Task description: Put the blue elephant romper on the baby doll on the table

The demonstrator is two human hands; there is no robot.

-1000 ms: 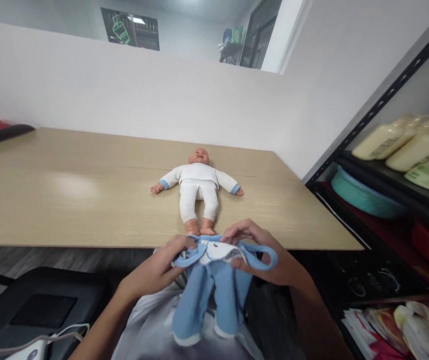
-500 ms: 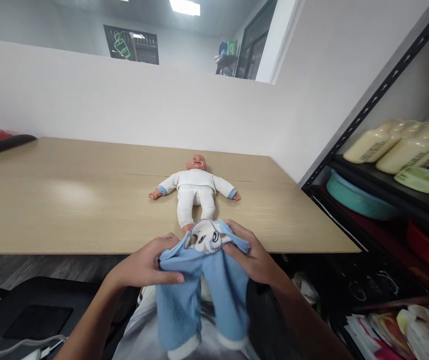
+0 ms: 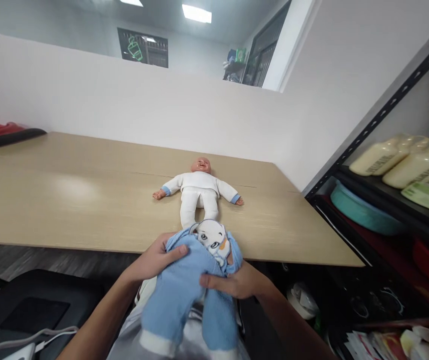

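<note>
Light-blue doll trousers (image 3: 176,287) with white cuffs hang between my hands over my lap, in front of the table edge. A cartoon face on white cloth shows at their waist. My left hand (image 3: 161,257) grips the waist on the left, thumb on the front and fingers behind. On the right side my right hand (image 3: 237,280) is closed on the cloth, its thumb pressed across the front and its fingers partly hidden. Beyond them a baby doll (image 3: 199,187) in a white top and white leggings lies on its back, arms spread. The trousers cover its feet.
The doll lies on a wooden table (image 3: 86,200) against a white wall. To the right, a shelf (image 3: 420,210) holds cream-coloured bottles (image 3: 379,155) and a teal basin (image 3: 364,210). A black chair (image 3: 45,300) stands at lower left, with a cable (image 3: 54,331) on it.
My right hand has moved down and inward on the trousers, its thumb now across the front. The trousers have swung left at the legs. The view has shifted slightly.
</note>
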